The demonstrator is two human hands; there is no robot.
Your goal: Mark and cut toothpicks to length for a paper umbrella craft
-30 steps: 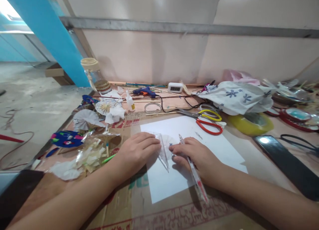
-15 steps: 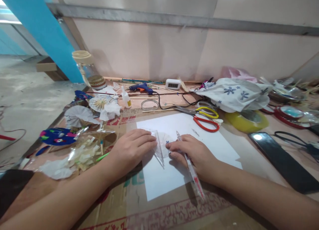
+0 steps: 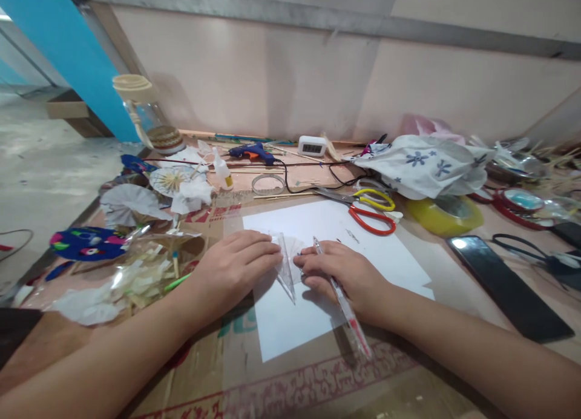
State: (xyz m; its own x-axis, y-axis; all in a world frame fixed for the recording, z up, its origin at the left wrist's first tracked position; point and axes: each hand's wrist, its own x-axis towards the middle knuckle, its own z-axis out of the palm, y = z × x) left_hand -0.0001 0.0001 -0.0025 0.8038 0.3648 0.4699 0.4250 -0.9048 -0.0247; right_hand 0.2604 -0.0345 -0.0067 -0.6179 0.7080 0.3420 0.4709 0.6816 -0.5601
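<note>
While clear ruler [image 3: 287, 275] is partly under flattened left grip [image 3: 240, 260] | pen [image 3: 348, 317] slants across right grip [image 3: 351, 275] (loosely curled on it)

No text can be read with certainty. Red and green characters on the flattened brown cardboard sheet [image 3: 227, 370], digits on the white rectangular plastic digital clock [image 3: 312, 140], and small dark marks on the white paper sheet [image 3: 376, 249]: illegible.

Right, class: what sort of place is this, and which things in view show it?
Probably a craft workspace, perhaps for paper or fabric work: there is a blue glue gun, a pair of scissors and a flower-patterned white cloth.
</note>
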